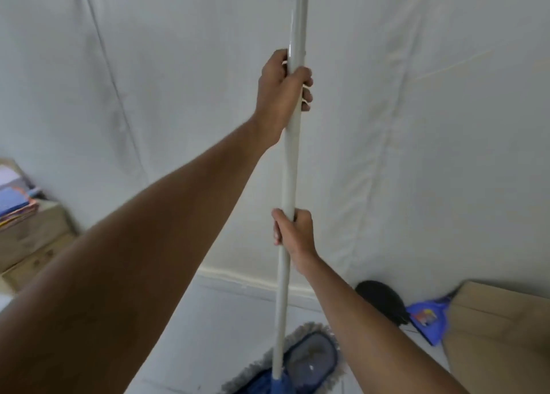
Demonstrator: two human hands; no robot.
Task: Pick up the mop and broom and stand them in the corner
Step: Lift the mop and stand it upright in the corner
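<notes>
The mop stands nearly upright in front of me, its pale grey handle (290, 170) running from the top edge down to a flat blue and grey fringed head (306, 361) on the floor. My left hand (282, 93) is wrapped around the handle high up. Lower down, my right hand (294, 233) grips the same handle. A dark broom head (382, 300) lies on the floor against the wall at the lower right; its stick is hidden.
A white wall (416, 126) with a pale skirting board (238, 280) rises just behind the mop. A blue dustpan (428, 322) and a tan board (500, 334) sit at the lower right. A beige drawer unit (32, 242) with stacked papers stands at the left.
</notes>
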